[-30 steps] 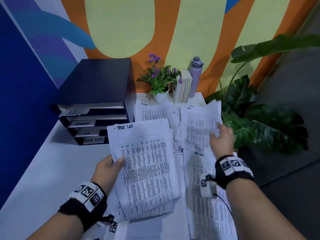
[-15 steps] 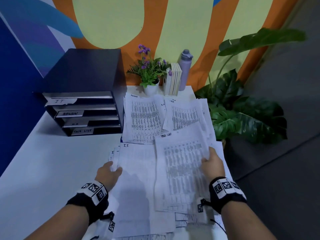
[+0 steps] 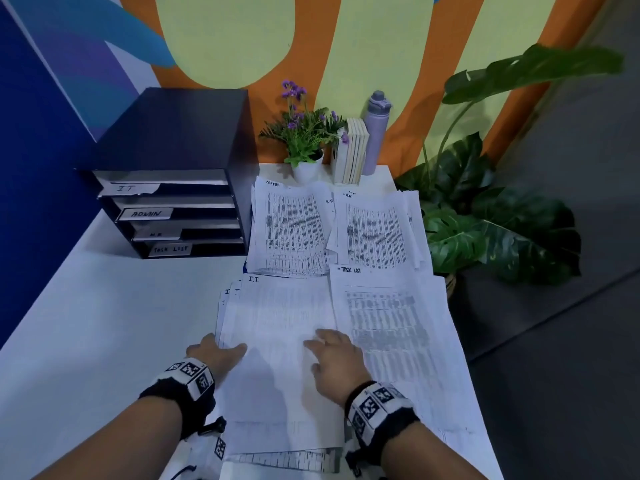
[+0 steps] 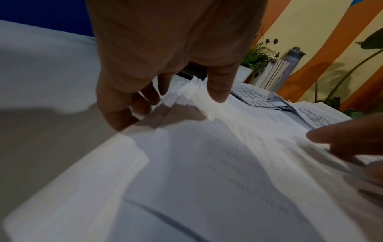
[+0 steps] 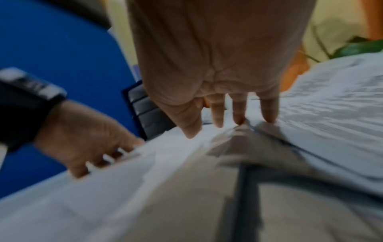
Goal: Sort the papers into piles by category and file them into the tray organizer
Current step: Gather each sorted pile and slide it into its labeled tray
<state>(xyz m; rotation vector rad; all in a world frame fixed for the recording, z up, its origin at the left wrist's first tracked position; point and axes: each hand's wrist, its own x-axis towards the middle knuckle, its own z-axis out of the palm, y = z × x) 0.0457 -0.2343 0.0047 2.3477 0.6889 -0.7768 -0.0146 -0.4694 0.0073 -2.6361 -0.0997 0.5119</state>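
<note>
Four paper piles lie on the white table (image 3: 86, 323): ADMIN (image 3: 291, 230), HR (image 3: 377, 233), TASK LIST (image 3: 391, 323) and, nearest me, IT (image 3: 277, 323). My left hand (image 3: 214, 351) holds the IT pile (image 4: 207, 163) at its left edge, fingers curled against the fanned sheet edges, thumb over the top. In the left wrist view, the left hand (image 4: 165, 106) shows the same hold. My right hand (image 3: 332, 351) lies flat with spread fingers on the IT pile's right side, beside the TASK LIST pile. The black tray organizer (image 3: 173, 150) stands back left, its slots labelled IT, ADMIN, HR, TASK LIST.
A potted purple flower (image 3: 304, 133), upright books (image 3: 353, 150) and a lilac bottle (image 3: 375, 133) stand against the back wall. A large leafy plant (image 3: 485, 220) is past the table's right edge. Bare table top lies to my left.
The TASK LIST sheet passed from my left hand to my right and now lies on the right-hand pile. My left hand dropped to the IT pile's edge; my right came onto that pile.
</note>
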